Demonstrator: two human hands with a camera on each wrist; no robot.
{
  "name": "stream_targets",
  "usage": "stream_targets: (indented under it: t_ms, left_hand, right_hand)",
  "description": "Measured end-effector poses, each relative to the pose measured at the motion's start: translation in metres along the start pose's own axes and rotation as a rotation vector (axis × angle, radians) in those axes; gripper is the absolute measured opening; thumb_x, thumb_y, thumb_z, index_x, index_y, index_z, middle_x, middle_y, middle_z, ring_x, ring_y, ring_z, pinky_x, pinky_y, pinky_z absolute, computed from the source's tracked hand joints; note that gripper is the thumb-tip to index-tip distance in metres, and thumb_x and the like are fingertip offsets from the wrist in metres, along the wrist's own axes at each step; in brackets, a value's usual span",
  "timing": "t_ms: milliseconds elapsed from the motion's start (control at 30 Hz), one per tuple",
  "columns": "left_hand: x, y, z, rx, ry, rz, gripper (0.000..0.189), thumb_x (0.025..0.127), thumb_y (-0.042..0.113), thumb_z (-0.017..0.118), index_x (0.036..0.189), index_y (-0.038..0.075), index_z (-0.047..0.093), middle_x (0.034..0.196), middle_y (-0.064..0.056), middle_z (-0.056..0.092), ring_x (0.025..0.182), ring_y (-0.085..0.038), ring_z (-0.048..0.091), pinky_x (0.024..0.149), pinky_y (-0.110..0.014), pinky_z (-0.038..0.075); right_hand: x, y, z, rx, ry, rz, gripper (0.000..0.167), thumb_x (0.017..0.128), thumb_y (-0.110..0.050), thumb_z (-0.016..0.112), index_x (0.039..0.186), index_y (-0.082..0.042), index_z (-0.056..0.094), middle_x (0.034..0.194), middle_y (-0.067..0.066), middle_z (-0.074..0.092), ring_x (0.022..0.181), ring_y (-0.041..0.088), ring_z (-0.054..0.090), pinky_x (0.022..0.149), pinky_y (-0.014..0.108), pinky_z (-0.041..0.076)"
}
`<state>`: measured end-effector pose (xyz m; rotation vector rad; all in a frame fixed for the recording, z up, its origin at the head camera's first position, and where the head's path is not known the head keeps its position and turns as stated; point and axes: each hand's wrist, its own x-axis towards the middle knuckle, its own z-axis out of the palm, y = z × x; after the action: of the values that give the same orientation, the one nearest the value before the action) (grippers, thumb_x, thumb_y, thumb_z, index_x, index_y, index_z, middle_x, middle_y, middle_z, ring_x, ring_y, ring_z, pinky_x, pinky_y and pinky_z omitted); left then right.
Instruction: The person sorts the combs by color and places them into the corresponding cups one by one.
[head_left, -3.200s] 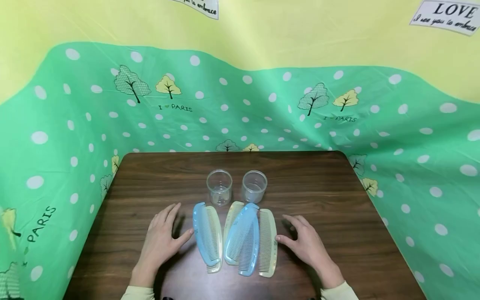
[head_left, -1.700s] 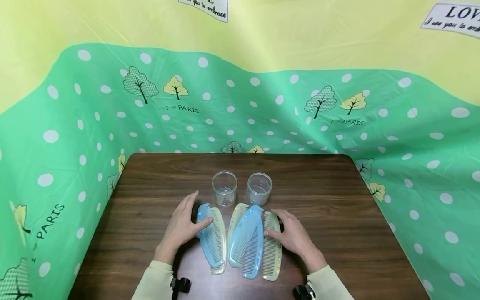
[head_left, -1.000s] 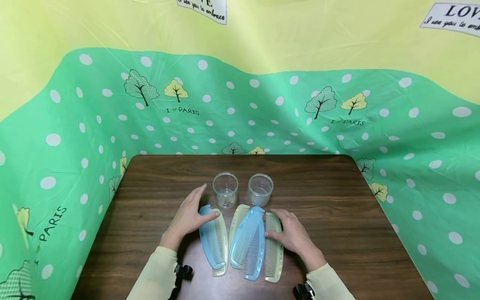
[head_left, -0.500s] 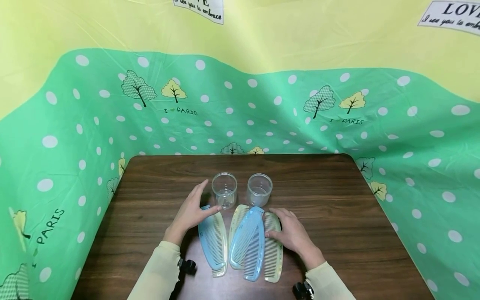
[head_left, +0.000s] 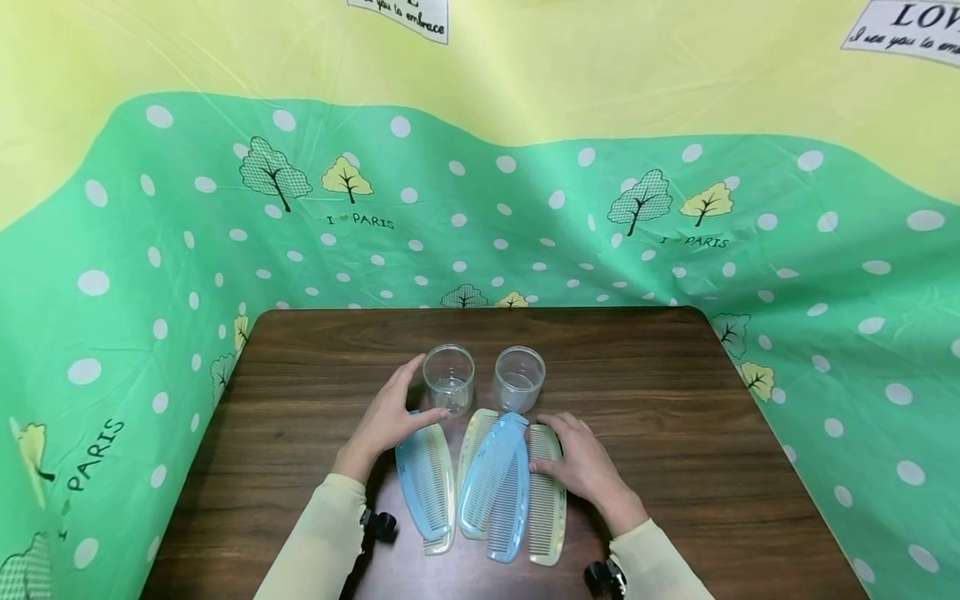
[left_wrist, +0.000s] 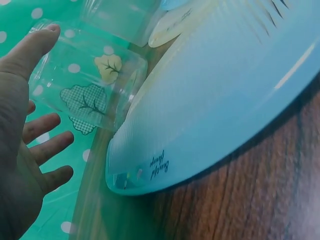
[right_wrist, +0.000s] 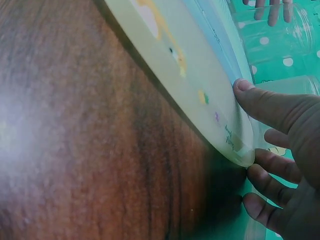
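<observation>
Currently, I have the left hand point(head_left: 384, 421) spread beside the left glass jar point(head_left: 449, 379), fingers along its left side and thumb in front of its base; whether skin meets glass I can't tell. That jar stands upright, mouth up, mid-width on the tabletop point(head_left: 637, 358), toward the far edge. The right glass jar point(head_left: 520, 379) stands likewise, just beside it.

On the near-edge side of the jars I see combs, long axes running roughly far edge to near edge. The leftmost blue comb point(head_left: 415, 492) overlaps a pale yellow comb point(head_left: 444, 483), both with far ends tipped toward the left edge. Next, a slanted blue comb point(head_left: 486, 479) and a straighter blue comb point(head_left: 512, 512) meet at their far ends and fan apart toward the near edge, partly covering another yellow comb point(head_left: 474, 437).

The rightmost yellow comb point(head_left: 547, 510) points nearly straight, teeth toward the left edge. About its far end my right hand point(head_left: 588, 467) curves loosely, fingers apart, thumb over the teeth; contact I can't confirm.
</observation>
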<state>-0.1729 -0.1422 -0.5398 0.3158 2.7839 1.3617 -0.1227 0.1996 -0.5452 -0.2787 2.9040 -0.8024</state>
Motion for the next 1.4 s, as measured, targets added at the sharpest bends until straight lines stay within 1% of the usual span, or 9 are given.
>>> stream_targets:
  t_ms: [133,333,467,600,733,967,1200,1300,1400]
  left_hand:
    - [0.003,0.002,0.001,-0.014,-0.001,0.014,0.103,0.079,0.057,0.084,0.162,0.034,0.027,0.163,-0.003,0.037,0.148,-0.032,0.04,0.115,-0.066,0.038]
    - [0.007,0.004,0.003,-0.017,-0.001,0.002,0.108,0.077,0.061,0.084,0.163,0.031,0.025,0.166,-0.004,0.033,0.15,-0.033,0.036,0.116,-0.066,0.036]
    - [0.009,0.004,0.004,-0.021,0.003,0.003,0.11,0.077,0.059,0.086,0.164,0.031,0.024,0.167,-0.004,0.031,0.151,-0.034,0.035,0.117,-0.065,0.035]
    - [0.011,0.003,0.005,-0.028,0.009,0.016,0.11,0.077,0.053,0.088,0.164,0.03,0.024,0.167,-0.003,0.032,0.15,-0.034,0.037,0.118,-0.063,0.036]
    - [0.012,0.001,0.007,-0.041,0.01,0.023,0.108,0.079,0.048,0.088,0.164,0.032,0.023,0.166,-0.004,0.033,0.149,-0.034,0.038,0.117,-0.063,0.037]
    - [0.012,0.0,0.008,-0.045,0.007,0.025,0.109,0.079,0.055,0.086,0.164,0.03,0.023,0.165,-0.005,0.036,0.148,-0.035,0.041,0.116,-0.064,0.038]
    - [0.014,0.003,0.007,-0.057,0.007,0.035,0.109,0.079,0.05,0.088,0.164,0.025,0.025,0.164,-0.005,0.038,0.147,-0.035,0.042,0.115,-0.064,0.039]
    - [0.014,0.005,0.007,-0.051,0.008,0.041,0.108,0.079,0.049,0.088,0.164,0.027,0.025,0.163,-0.005,0.04,0.146,-0.034,0.043,0.115,-0.064,0.039]
    - [0.015,0.006,0.006,-0.043,0.007,0.051,0.107,0.079,0.049,0.088,0.163,0.027,0.026,0.163,-0.004,0.041,0.146,-0.033,0.044,0.115,-0.064,0.039]
  right_hand:
    - [0.003,0.0,0.0,0.001,0.005,0.004,0.075,0.076,-0.034,0.092,0.141,-0.014,0.061,0.137,0.007,0.061,0.128,0.03,0.056,0.106,0.053,0.049]
    - [0.005,0.001,0.001,0.018,-0.001,0.021,0.076,0.073,-0.03,0.094,0.14,-0.016,0.062,0.127,0.005,0.062,0.115,0.025,0.057,0.098,0.051,0.053]
    - [0.006,0.002,0.001,0.024,-0.007,0.029,0.077,0.072,-0.031,0.095,0.14,-0.017,0.062,0.122,0.002,0.061,0.111,0.022,0.057,0.096,0.049,0.054]
    - [0.007,0.003,0.0,0.024,-0.016,0.03,0.077,0.07,-0.031,0.096,0.138,-0.017,0.064,0.12,0.002,0.061,0.109,0.022,0.058,0.095,0.048,0.054]
    - [0.009,0.003,-0.004,0.013,-0.031,0.018,0.077,0.068,-0.033,0.097,0.136,-0.017,0.065,0.116,0.001,0.06,0.104,0.021,0.058,0.093,0.046,0.054]
    - [0.013,0.008,-0.012,-0.022,-0.058,-0.004,0.076,0.067,-0.036,0.097,0.134,-0.016,0.067,0.11,-0.001,0.058,0.093,0.015,0.056,0.086,0.041,0.054]
    - [0.012,0.008,-0.02,-0.012,-0.08,0.014,0.073,0.068,-0.034,0.097,0.133,-0.016,0.068,0.106,0.0,0.055,0.091,0.015,0.054,0.087,0.04,0.053]
    - [0.011,0.007,-0.023,-0.001,-0.084,0.015,0.072,0.067,-0.033,0.098,0.131,-0.014,0.07,0.103,-0.001,0.054,0.089,0.015,0.054,0.085,0.039,0.053]
    - [0.01,0.007,-0.026,0.003,-0.08,-0.004,0.07,0.066,-0.032,0.098,0.127,-0.013,0.071,0.103,-0.001,0.054,0.087,0.015,0.054,0.083,0.037,0.052]
